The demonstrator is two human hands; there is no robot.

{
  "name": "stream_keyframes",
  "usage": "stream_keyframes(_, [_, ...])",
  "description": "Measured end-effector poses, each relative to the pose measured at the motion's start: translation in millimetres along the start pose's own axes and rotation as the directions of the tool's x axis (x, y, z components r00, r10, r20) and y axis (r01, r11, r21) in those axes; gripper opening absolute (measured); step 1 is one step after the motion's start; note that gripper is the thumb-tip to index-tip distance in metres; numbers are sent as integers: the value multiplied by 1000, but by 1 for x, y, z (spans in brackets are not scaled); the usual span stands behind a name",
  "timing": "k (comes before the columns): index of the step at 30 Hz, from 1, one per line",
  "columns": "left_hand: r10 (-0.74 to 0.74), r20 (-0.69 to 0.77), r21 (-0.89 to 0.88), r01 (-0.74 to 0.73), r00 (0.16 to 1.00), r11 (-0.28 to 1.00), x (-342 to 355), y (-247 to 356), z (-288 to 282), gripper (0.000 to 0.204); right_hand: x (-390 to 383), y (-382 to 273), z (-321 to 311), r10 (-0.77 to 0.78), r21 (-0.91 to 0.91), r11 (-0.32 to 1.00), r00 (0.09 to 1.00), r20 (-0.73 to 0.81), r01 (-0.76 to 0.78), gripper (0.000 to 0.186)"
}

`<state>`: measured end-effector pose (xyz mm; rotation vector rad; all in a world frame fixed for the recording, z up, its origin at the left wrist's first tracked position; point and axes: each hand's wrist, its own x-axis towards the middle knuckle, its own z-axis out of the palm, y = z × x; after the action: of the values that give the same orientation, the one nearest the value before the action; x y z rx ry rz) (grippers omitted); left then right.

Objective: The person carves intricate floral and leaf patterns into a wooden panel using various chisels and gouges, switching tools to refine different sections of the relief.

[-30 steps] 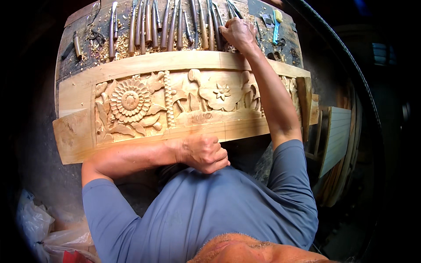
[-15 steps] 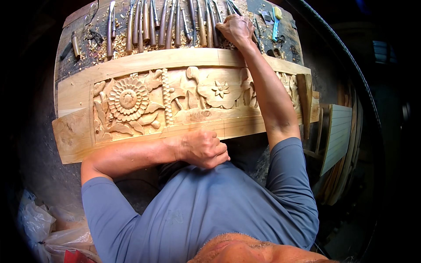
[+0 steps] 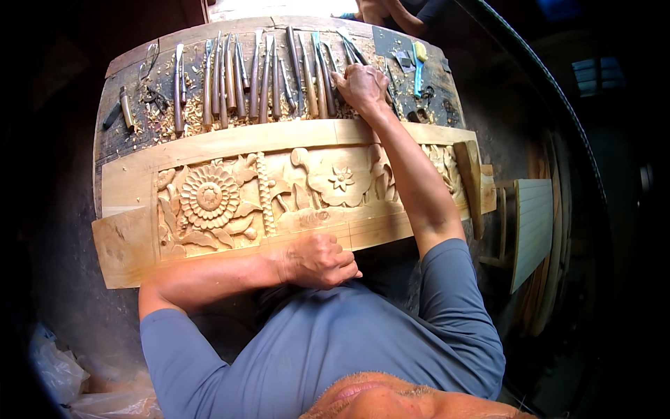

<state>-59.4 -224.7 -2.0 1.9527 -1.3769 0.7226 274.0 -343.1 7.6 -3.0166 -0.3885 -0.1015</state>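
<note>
A carved wooden panel [image 3: 324, 183] with flower and leaf reliefs lies along the bench's front. My left hand [image 3: 322, 261] is curled into a fist at its near edge, with my forearm lying across the lower left; whatever the fingers hold, if anything, is hidden. My right hand [image 3: 361, 89] reaches over the panel into the row of chisels [image 3: 264, 80], fingers bent and closed among the tools at the right end; I cannot make out what they grip. Wood shavings surround the handles.
The worn workbench [image 3: 125, 157] also bears a blue brush [image 3: 417, 80] and small dark tools [image 3: 157, 98]. Boards [image 3: 530, 230] lean at the right, past a dark cable [image 3: 565, 108]. Plastic sheeting [image 3: 63, 366] lies lower left. Part of another person [image 3: 412, 14] shows beyond the bench.
The view has shifted, so the bench sits lower in the picture and the other person now shows at the top. Both my hands keep nearly the same places on the bench and panel.
</note>
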Motion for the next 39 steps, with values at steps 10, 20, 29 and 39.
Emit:
stream_keyframes(10, [-62, -37, -97, 58, 997, 994, -5, -2, 6, 40, -28, -45, -9, -180, 133, 970, 970, -166, 203, 14])
stream_keyframes(20, [-96, 43, -127, 101, 994, 987, 9, -3, -22, 38, -29, -129, 20, -337, 289, 891, 937, -97, 350, 25])
stream_keyframes(29, [-71, 23, -113, 73, 997, 991, -2, -1, 1, 32, 21, -171, 53, -159, 195, 970, 985, 64, 144, 33])
stream_keyframes(39, [-135, 78, -219, 150, 988, 964, -2, -1, -1, 33, 14, -144, 37, -95, 437, 899, 987, 127, 30, 41])
